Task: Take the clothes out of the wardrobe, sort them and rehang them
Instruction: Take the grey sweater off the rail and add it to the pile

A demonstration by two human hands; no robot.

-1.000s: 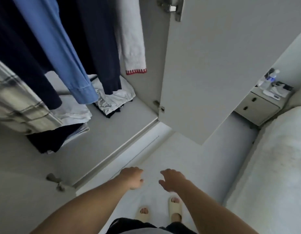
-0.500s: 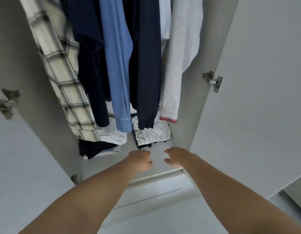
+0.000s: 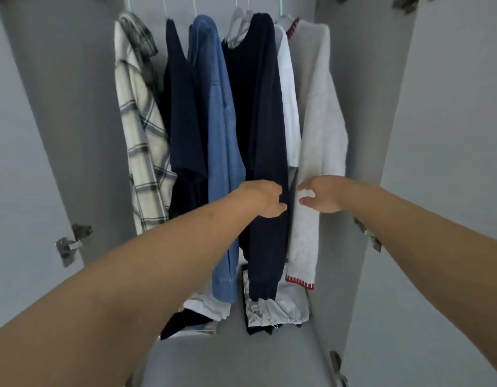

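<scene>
This is a home, at an open grey built-in wardrobe (image 3: 74,107) with metal door hinges (image 3: 71,244). Everyday garments hang from hangers inside: a cream plaid flannel shirt (image 3: 141,129), a light blue denim shirt (image 3: 222,141), a navy long-sleeved top (image 3: 264,135) and a pale grey knitted sweater with red-stitched trim (image 3: 320,129). Folded white and dark clothes (image 3: 278,308) lie stacked on the wardrobe floor.

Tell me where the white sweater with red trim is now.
In the head view, the white sweater hangs at the rail's right end, beside the wardrobe's right wall.
</scene>
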